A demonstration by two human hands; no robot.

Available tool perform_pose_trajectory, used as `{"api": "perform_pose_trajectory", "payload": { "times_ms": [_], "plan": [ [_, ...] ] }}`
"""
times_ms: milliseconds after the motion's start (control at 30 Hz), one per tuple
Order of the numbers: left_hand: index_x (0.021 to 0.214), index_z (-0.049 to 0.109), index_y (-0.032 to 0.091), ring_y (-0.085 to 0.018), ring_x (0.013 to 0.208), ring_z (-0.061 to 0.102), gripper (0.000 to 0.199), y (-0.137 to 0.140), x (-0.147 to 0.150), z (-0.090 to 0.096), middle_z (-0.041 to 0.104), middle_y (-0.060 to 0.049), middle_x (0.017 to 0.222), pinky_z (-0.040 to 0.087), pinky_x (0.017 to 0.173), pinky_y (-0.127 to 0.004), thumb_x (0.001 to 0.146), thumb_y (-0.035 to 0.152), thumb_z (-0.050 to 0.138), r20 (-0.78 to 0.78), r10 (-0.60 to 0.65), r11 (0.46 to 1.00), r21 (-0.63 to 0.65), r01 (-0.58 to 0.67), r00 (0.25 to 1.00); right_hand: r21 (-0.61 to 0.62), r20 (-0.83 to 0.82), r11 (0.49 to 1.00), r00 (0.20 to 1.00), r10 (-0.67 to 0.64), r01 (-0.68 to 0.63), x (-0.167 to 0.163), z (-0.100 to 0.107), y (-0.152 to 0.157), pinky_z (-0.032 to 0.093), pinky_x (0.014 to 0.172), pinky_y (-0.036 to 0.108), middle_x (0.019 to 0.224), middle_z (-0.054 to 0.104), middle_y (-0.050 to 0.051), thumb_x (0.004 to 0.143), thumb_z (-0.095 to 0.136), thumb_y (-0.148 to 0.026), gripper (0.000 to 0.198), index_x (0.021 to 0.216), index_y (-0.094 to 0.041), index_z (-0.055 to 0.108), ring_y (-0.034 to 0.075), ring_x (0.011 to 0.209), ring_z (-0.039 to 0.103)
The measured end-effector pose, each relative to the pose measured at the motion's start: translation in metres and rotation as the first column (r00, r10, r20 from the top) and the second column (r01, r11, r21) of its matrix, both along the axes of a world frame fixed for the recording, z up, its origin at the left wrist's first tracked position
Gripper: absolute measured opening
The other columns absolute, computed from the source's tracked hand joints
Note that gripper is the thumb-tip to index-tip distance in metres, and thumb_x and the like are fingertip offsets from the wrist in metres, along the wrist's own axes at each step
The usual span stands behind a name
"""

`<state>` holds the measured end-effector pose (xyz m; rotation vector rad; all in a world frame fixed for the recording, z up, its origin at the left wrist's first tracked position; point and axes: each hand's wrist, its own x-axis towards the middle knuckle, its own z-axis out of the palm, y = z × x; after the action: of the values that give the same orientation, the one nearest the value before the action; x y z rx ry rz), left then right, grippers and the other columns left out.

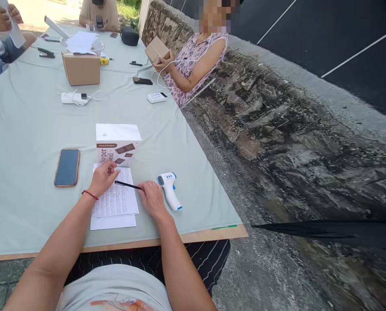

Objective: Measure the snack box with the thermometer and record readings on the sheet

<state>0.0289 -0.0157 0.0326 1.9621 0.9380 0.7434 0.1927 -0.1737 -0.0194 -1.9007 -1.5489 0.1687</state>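
My right hand (152,197) rests on the cloth at the right edge of the printed sheets (119,201), closed on a black pen (128,185). The pen lies nearly level above the paper, its far end pointing left. My left hand (104,178), a red string at its wrist, lies over the upper left of the sheets. Its fingers are curled with the tips close together; whether anything is between them is hidden. Just beyond stands a white and brown snack box (118,140). A white and blue infrared thermometer (170,190) lies right of my right hand.
A smartphone (67,167) lies left of the papers. Farther along are a white device with a cable (74,98), a cardboard box (81,69), a dark phone (142,80) and a white gadget (156,97). A person at right holds a small carton (156,50); two others sit beyond.
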Motion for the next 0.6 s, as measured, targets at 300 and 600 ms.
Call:
{"api": "perform_pose_trajectory", "payload": {
  "times_ms": [300,600],
  "plan": [
    [0.109,0.062,0.022,-0.03,0.111,0.058,0.034,-0.001,0.0,-0.002,0.062,-0.009,0.114,0.051,0.083,-0.04,0.077,0.031,0.068,-0.552,-0.294,0.92,0.059,0.388,0.781,0.089,-0.769,0.946,0.625,-0.134,0.313,-0.041,-0.001,0.002,0.043,0.061,0.028,0.068,0.056,-0.001,0.077,0.054,-0.042,0.022,0.081,-0.021,0.052,0.015,0.062,0.051],
    [0.111,0.063,0.021,-0.034,0.116,0.056,0.041,-0.005,0.003,-0.003,0.058,-0.011,0.12,0.053,0.087,-0.043,0.073,0.031,0.075,-0.574,-0.278,0.922,0.067,0.382,0.77,-0.011,-0.758,0.939,0.609,-0.232,0.344,-0.053,0.006,0.014,0.04,0.054,0.026,0.062,0.054,-0.002,0.067,0.055,-0.043,0.023,0.072,-0.021,0.06,0.014,0.057,0.046]
  ]
}}
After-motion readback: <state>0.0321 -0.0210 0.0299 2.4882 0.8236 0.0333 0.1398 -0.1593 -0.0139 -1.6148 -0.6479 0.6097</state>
